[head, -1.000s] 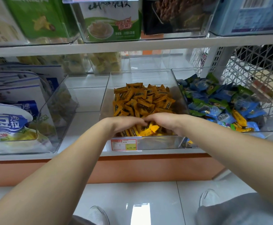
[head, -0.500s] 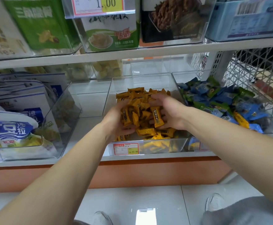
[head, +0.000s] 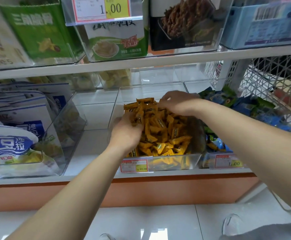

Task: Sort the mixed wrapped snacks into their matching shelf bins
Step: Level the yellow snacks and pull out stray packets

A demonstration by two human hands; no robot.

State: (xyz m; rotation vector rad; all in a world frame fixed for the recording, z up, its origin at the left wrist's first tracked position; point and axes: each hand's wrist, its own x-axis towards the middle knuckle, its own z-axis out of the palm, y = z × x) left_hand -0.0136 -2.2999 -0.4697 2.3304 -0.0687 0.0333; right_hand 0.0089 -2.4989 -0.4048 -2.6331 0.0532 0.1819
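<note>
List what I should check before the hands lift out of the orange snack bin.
1. Both in the middle bin, left hand and right hand: ok.
2. Only orange snacks visible in that bin: ok.
3. Either hand actually pinching a snack: cannot tell, the pile hides the grip.
4. The right bin sorted: not ok, yellow wrappers lie among its blue and green snacks.
5. The price label on the middle bin's front in place: ok.
</note>
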